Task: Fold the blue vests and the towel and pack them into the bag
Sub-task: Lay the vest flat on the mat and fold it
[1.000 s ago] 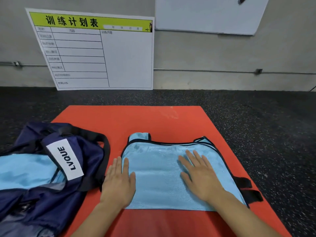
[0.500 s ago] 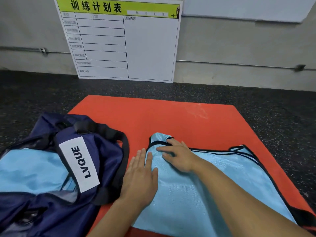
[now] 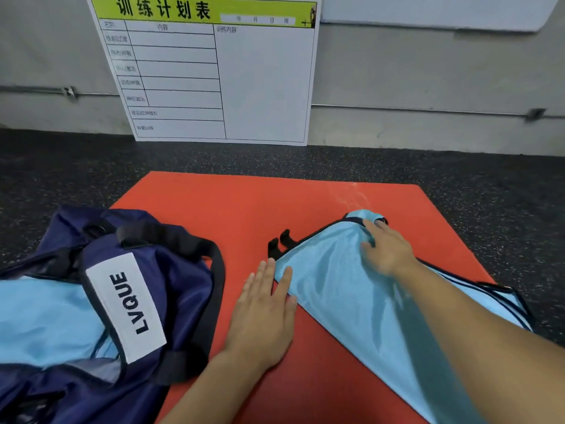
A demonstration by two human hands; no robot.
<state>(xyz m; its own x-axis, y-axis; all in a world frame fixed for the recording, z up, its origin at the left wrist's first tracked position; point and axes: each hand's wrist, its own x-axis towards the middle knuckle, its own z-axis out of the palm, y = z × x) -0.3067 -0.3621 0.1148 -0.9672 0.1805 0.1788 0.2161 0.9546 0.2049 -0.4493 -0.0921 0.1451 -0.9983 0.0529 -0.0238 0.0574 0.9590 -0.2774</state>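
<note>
Since 1 s ago, right hand (image 3: pixel 386 250) has swept the vest (image 3: pixel 342 289) leftward, apparently gripping its top; left hand (image 3: pixel 263 313), flat and empty, pins the edge; fold underway.

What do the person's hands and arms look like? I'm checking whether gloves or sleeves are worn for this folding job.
Both are bare: the left hand and right hand wear no gloves, rings or watch that show, and both forearms are uncovered up to the picture's edge, with no sleeve in view.
</note>
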